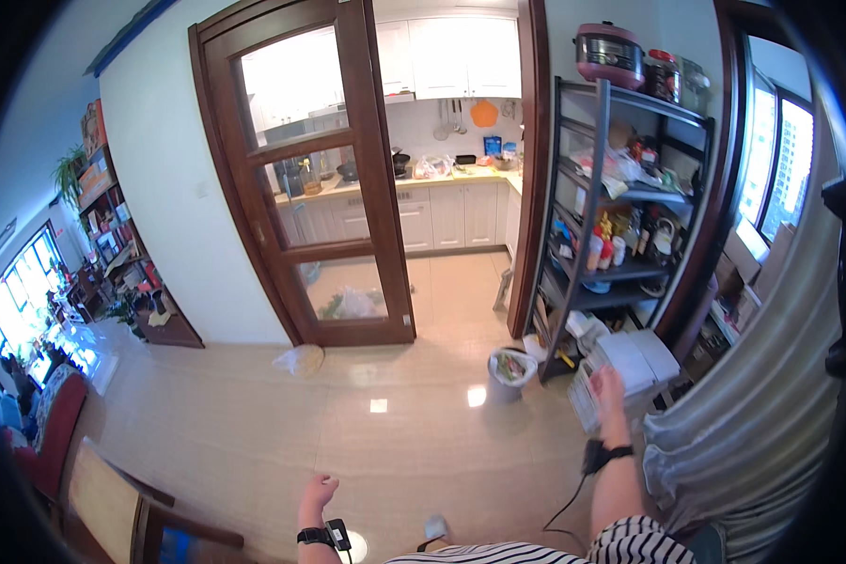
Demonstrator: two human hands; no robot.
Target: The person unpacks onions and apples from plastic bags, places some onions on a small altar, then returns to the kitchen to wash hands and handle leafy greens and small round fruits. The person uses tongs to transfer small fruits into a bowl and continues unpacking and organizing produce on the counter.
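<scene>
My left hand (319, 489) is low in the picture over the tiled floor, its fingers curled; whether it holds anything small I cannot tell. My right hand (608, 389) reaches forward at the right, in front of a white box-like appliance (631, 358); contact between them cannot be told, nor can its finger pose. Each wrist wears a black strap with a small device and cable. Left of the right hand stands a grey bin (509, 381) with a white liner and scraps inside. A black metal shelf rack (598, 211) rises behind, with a pink and black rice cooker (610, 55) on top.
A brown sliding door (388, 282) with glass panes partly covers the kitchen opening; kitchen cabinets (451, 215) show beyond. A plastic bag (299, 360) lies by the door. A wooden chair (106, 497) stands at lower left, a grey curtain (747, 423) hangs at right, and a bookshelf (123, 240) stands far left.
</scene>
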